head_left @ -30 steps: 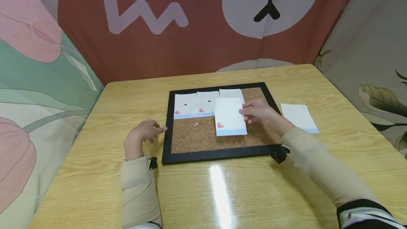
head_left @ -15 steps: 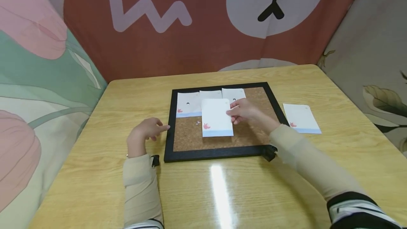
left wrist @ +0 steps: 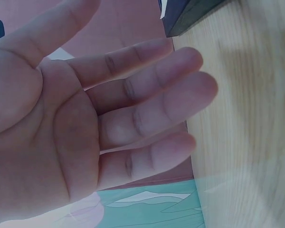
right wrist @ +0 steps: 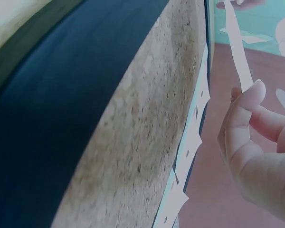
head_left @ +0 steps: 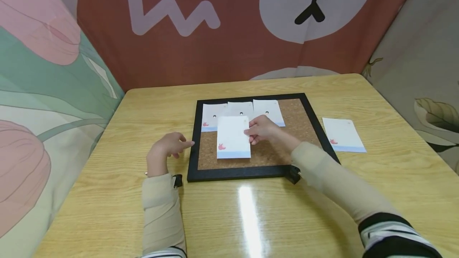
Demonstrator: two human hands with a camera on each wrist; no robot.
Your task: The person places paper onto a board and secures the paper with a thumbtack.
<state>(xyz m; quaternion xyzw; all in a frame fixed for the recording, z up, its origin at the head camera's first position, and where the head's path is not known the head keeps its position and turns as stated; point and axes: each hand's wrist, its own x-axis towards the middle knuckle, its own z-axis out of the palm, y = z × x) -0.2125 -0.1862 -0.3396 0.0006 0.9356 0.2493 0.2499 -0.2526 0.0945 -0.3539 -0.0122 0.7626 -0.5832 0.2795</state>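
My right hand (head_left: 263, 128) pinches the right edge of a white note card (head_left: 233, 136) between thumb and fingers. The card has a blue bottom strip and a small pink print, and it overlaps the left part of the framed corkboard (head_left: 276, 156). In the right wrist view this card (right wrist: 240, 52) appears edge-on, raised off the cork. Three similar cards (head_left: 270, 106) lie along the board's top, each with a small round pin. Beside the board's left frame is my left hand (head_left: 166, 150), fingertip at the frame. Its fingers (left wrist: 180, 97) look loosely extended and hold nothing.
Another matching card (head_left: 344, 134) lies on the wooden table (head_left: 143, 110) to the right of the board. A patterned cloth (head_left: 172, 63) hangs behind the table. Cork shows bare along the board's right side and lower part.
My right hand has carried the card leftward across the board and slightly nearer me, uncovering the middle and right pinned cards. My left hand has kept its place by the frame.
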